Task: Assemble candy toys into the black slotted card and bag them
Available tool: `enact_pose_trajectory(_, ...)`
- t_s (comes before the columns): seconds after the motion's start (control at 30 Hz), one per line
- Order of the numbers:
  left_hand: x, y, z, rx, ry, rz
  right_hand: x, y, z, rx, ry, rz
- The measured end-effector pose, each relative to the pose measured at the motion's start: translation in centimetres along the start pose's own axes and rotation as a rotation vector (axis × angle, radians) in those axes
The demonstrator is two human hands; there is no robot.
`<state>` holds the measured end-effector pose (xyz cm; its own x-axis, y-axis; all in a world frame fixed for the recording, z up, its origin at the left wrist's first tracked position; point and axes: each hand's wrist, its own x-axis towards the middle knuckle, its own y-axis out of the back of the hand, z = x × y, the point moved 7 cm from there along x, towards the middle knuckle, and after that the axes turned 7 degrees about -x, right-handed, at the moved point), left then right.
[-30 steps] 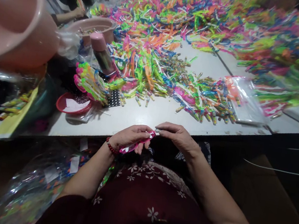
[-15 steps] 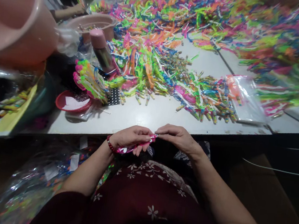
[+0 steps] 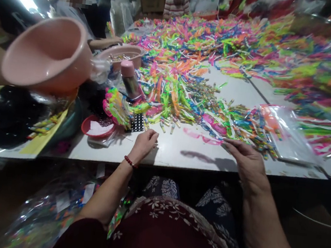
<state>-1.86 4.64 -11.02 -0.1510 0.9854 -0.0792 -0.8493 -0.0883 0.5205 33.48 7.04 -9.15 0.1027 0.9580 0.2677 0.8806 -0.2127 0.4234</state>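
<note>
My right hand (image 3: 246,157) pinches one end of a pink, wavy strip (image 3: 203,136), which is smeared by motion. The strip points left above the white table and casts a shadow on it. My left hand (image 3: 145,143), with a red bead bracelet on the wrist, is closed over the table near the black dotted mat (image 3: 138,123). What its fingers hold, if anything, is hidden. Just beyond lies a bunch of green and pink strips (image 3: 118,105). A red basket (image 3: 99,132) with white paper in it stands to the left of that hand.
Piles of colourful strips (image 3: 188,68) with small tube ends cover much of the table (image 3: 176,154). A clear plastic bag (image 3: 295,135) lies to the right. At left are a large pink basin (image 3: 49,56), a pink-capped flask (image 3: 131,79) and another person's arm (image 3: 105,43).
My hands have parted from in front of my body. The right went right and forward with the pink strip; the left moved forward over the table. The view has tilted up.
</note>
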Motion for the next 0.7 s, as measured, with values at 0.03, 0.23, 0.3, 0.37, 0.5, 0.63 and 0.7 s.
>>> enact_pose_trajectory(0.03,0.8,1.0,-0.2,0.109,-0.034,0.097,0.8,0.5,-0.1,-0.112,0.096,0.083)
enact_pose_trajectory(0.23,5.8,1.7,0.2,0.306,-0.12,0.254,1.9,-10.3,-3.7,-0.411,0.498,-0.135)
enact_pose_trajectory(0.3,7.5,1.1,1.0,0.342,-0.141,0.254,1.4,-15.5,-5.1,-0.483,0.517,-0.282)
enact_pose_trajectory(0.37,9.1,0.7,1.7,0.372,-0.139,0.248,1.2,-19.2,-6.2,-0.589,0.521,-0.351)
enact_pose_trajectory(0.5,10.9,0.7,2.6,0.405,-0.109,0.198,1.8,-21.6,-6.5,-0.774,0.478,-0.317)
enact_pose_trajectory(0.63,11.4,0.9,3.0,0.367,-0.118,0.156,2.9,-21.0,-4.2,-0.777,0.417,-0.208)
enact_pose_trajectory(0.7,11.5,1.2,2.9,0.319,-0.104,0.158,3.2,-20.6,-3.1,-0.701,0.413,-0.178)
